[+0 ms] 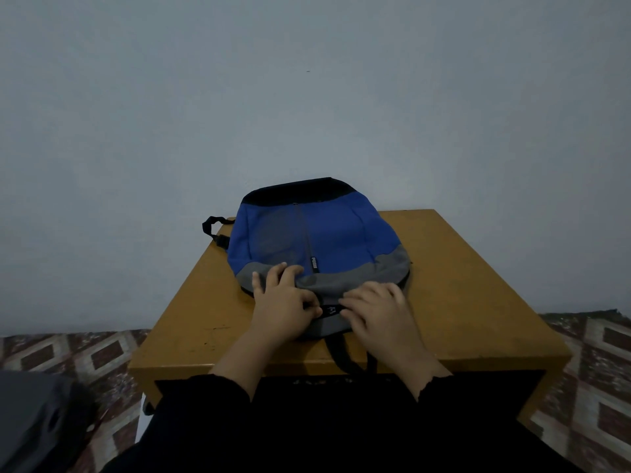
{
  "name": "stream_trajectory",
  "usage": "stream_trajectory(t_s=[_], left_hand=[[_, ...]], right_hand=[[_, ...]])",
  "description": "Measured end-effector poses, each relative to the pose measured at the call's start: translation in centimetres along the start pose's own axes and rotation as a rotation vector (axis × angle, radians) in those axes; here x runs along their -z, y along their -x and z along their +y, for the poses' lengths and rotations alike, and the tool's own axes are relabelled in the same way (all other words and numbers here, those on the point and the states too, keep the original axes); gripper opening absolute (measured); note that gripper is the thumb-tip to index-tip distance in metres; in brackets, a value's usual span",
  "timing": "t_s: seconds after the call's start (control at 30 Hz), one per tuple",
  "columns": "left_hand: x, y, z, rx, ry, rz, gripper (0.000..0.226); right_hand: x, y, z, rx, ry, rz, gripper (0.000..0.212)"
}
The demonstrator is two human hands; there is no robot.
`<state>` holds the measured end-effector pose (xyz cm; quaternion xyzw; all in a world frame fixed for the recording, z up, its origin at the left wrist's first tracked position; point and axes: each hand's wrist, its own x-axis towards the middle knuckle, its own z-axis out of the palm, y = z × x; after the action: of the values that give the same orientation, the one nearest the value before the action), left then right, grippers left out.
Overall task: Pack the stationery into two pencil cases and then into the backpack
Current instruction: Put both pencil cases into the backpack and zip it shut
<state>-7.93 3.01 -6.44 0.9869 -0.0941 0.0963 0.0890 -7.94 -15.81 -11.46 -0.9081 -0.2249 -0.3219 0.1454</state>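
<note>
We see a low wooden table (461,295) with a mustard-yellow top, set against a pale wall and standing on a floor covering (68,353) patterned in brown and cream diamonds. Directly on the table lies one backpack (341,233), blue with a grey band and a black end, flat on its back. Relative to the backpack, bare tabletop shows to either side and along the near edge. One black strap loop (213,227) of the backpack overhangs the table's far left corner.
</note>
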Motion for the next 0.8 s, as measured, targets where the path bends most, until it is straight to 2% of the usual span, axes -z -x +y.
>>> stream_trajectory(t_s=[0.13, 0.23, 0.4, 0.8], left_hand=[[0.3, 0.2, 0.0, 0.001, -0.016, 0.03, 0.02], [0.3, 0.3, -0.2, 0.003, -0.018, 0.048, 0.019], [0.0, 0.5, -0.3, 0.014, 0.012, 0.082, 0.018], [-0.4, 0.2, -0.9, 0.092, 0.051, 0.125, 0.015]], right_hand=[[-0.5, -0.5, -1.1, -0.02, 0.011, -0.095, 0.014], [-0.4, -1.0, -0.8, -0.029, -0.003, -0.149, 0.014], [0.3, -0.9, -0.4, -0.019, 0.018, -0.145, 0.007], [1.6, 0.0, 3.6, -0.098, 0.11, -0.084, 0.023]])
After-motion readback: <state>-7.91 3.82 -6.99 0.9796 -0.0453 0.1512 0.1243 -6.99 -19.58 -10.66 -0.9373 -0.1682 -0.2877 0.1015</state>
